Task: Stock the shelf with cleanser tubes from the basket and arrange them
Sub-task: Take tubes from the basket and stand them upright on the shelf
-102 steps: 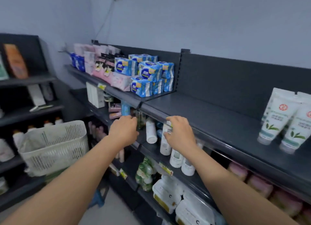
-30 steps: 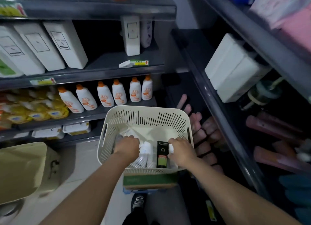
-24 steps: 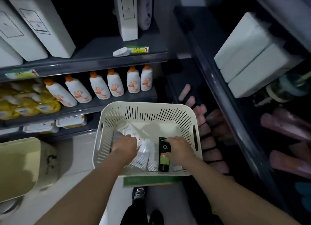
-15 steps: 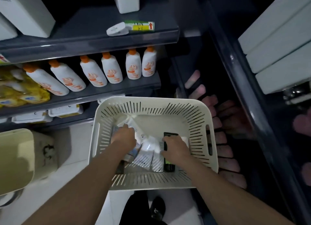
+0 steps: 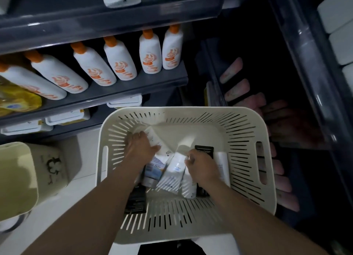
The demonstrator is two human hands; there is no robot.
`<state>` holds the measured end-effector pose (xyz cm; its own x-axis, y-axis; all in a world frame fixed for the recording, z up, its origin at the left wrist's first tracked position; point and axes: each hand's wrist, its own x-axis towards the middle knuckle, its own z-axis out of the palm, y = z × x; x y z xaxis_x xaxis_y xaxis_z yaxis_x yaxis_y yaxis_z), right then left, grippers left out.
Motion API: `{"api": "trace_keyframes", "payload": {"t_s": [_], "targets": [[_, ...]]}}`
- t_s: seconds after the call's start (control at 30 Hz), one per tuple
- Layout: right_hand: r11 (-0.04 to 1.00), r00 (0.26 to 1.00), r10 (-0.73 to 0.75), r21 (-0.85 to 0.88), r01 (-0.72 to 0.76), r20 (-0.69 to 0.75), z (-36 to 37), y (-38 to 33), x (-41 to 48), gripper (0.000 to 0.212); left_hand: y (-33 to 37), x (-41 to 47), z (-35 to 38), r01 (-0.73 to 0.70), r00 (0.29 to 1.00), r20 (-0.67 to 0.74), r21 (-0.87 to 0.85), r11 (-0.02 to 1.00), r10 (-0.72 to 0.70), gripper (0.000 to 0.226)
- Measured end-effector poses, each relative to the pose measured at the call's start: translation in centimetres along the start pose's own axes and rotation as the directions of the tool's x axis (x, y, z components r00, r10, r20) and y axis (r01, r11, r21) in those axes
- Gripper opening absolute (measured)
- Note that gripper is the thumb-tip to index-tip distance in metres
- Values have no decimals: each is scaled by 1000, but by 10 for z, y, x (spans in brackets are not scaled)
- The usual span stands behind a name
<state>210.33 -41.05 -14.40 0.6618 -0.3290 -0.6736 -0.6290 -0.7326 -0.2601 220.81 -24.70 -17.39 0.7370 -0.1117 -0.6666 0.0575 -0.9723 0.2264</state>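
Pick-up step: in the slotted basket (image 5: 246, 140) at lower centre, the left hand (image 5: 140, 149) curls onto white cleanser tubes (image 5: 172, 173), the right hand (image 5: 202, 166) closes on one; next move calls for lifting them to the shelf.

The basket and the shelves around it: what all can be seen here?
basket: one, cream, slotted, centre, below the hands
white tubes: several, exact count unclear, piled in the basket
black tubes: at least two, in the basket
bottles: six, white with orange caps, in a row on the left shelf
yellow packs: count unclear, far left on that shelf
pink tubes: many, dim, lower right shelf
white boxes: three, top right shelf
bin: one, pale yellow, on the floor, left
left hand: closed on a white tube
right hand: closed over the tubes
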Motion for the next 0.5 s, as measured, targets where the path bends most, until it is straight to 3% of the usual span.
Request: {"api": "trace_keyframes", "payload": {"t_s": [0.07,0.13,0.2,0.3,0.4,0.5], "targets": [[989,996,86,121,-81,-37,-1,3,0,7,-2,4,-2,31,999,12,-36,999,-31,83],[949,980,196,259,-179,-42,-3,8,-2,25,-4,7,-3,88,996,45,-126,988,-83,87],[903,958,284,345,-258,-27,-6,15,-5,31,-2,8,-3,128,992,64,-358,925,-112,67],[849,934,358,416,-325,-1,-10,25,-4,25,7,2,-6,153,986,54,-656,739,-156,33],[792,910,413,491,-363,5,-15,32,-9,21,9,-7,-13,122,986,17,-750,650,-165,19],[757,903,427,564,-329,-46,-20,37,-22,19,13,-15,-20,63,990,-37,-758,649,-139,11]]}}
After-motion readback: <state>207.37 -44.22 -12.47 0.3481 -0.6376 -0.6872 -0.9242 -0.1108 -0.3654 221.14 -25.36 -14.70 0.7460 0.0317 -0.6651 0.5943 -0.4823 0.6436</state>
